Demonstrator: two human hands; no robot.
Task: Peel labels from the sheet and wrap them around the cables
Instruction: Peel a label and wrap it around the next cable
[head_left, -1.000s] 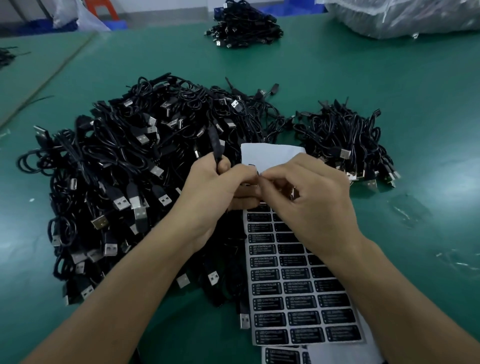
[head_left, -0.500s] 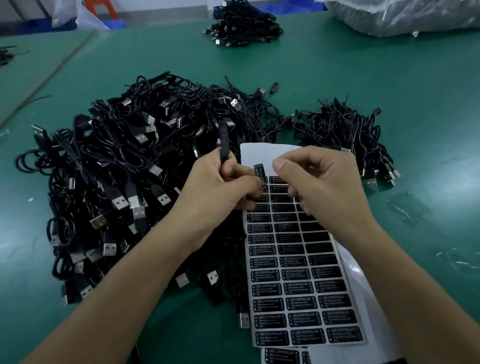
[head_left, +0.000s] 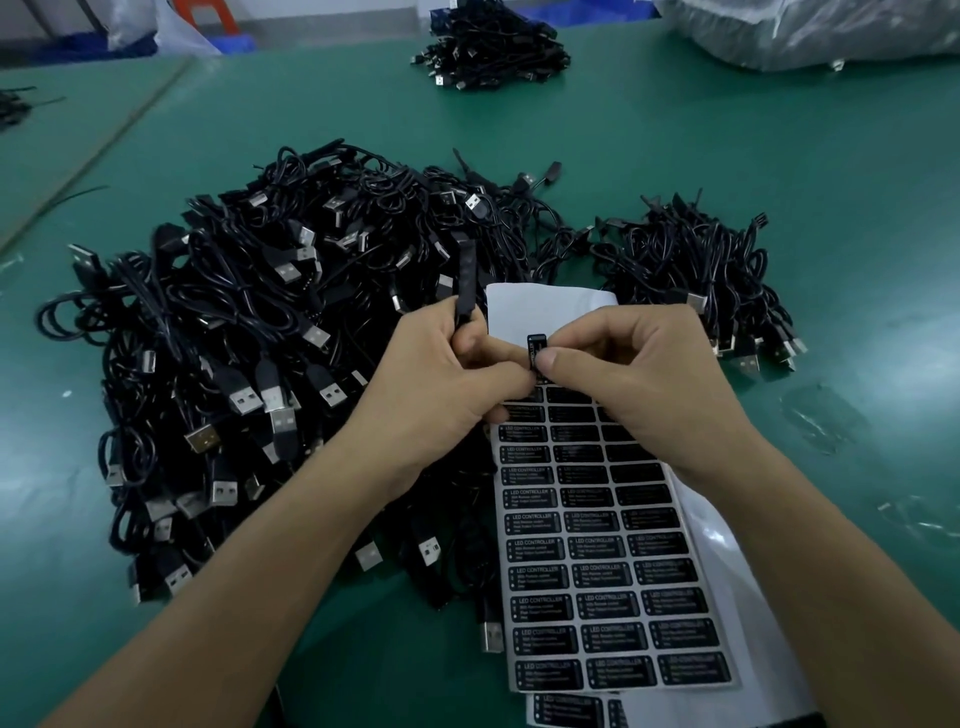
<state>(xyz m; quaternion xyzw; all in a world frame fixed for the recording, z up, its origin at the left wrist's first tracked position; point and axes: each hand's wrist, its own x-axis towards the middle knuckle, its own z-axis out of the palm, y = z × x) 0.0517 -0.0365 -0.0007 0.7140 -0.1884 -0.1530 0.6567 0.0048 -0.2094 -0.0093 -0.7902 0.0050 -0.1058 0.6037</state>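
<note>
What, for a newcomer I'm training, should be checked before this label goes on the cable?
1. Label off the label sheet: ok, the right hand pinches it.
2. Cable in grip: ok, the left hand holds it.
3. Label against cable: not ok, they are apart.
4. Sticky side facing the cable: cannot tell.
5. Label uncreased: cannot tell, fingers cover part.
</note>
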